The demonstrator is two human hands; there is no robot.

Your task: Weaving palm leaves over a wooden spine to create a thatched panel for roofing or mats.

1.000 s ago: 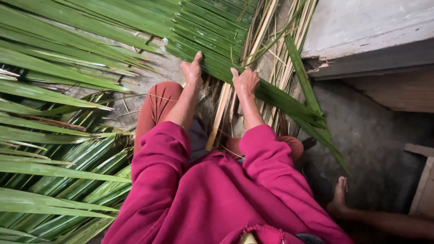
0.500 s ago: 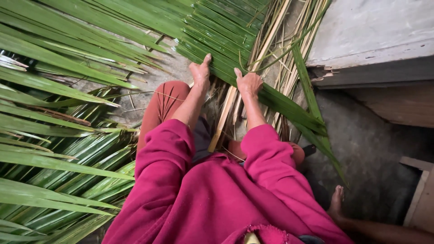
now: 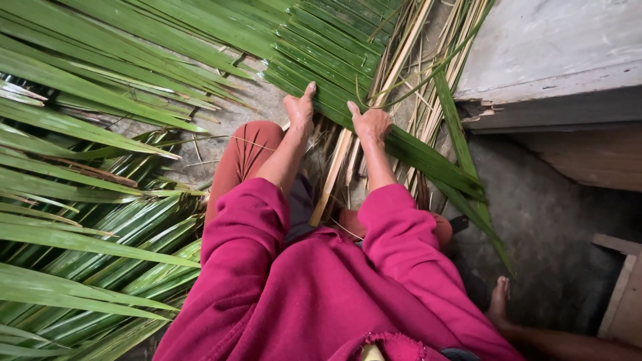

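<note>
Observed: a broad panel of long green palm leaflets, laid side by side and interlaced, lies on the grey concrete floor directly ahead of the seated person's knees. The left hand rests flat on the near edge of that panel, fingers spread and extended, pinching nothing. The right hand sits just beside it, toward the pale wooden midrib, fingers curled on a leaflet; whether the grip actually closes on a strip cannot be told from this view. Judgement on method: the flat hand ought to pin the woven edge firmly while the other hand draws each leaflet snug against its neighbour, keeping strips parallel and untwisted, since slack at the edge would likely loosen the weave. Count: two hands at work; one woven panel; one clear midrib beneath it, with a bundle of dry tan stalks beyond the panel, too many and overlapped to count; loose green fronds away from the panel, likewise uncountable; one bare foot of another person well apart from the panel; one grey concrete slab past the stalks.
</note>
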